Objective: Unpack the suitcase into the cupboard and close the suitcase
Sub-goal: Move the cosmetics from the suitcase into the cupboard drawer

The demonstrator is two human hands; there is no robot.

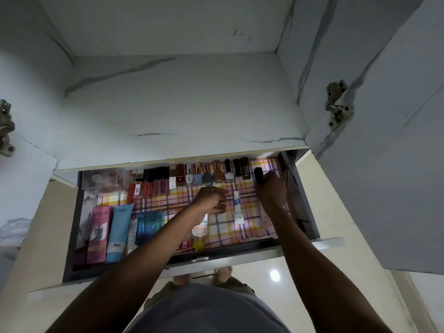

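An open cupboard drawer [240, 254] lined with checked paper holds cosmetics. A row of nail polish bottles and lipsticks [206, 175] stands along its back edge. My right hand [272, 191] is at the back right of the drawer, shut on a small black tube [258, 175] at the end of that row. My left hand [211, 200] hovers over the middle of the drawer with its fingers curled loosely; nothing shows in it. Under its wrist lies a clear bottle with yellow liquid [199, 236]. A white tube [238, 207] lies between my hands. The suitcase is out of view.
A pink Pond's BB box [98, 234], a blue tube [119, 233] and a blue packet [149, 227] lie at the drawer's left. A clear plastic box [103, 180] sits at the back left. Above is a bare marble-patterned shelf [180, 104]. An open cupboard door [384, 140] hangs right.
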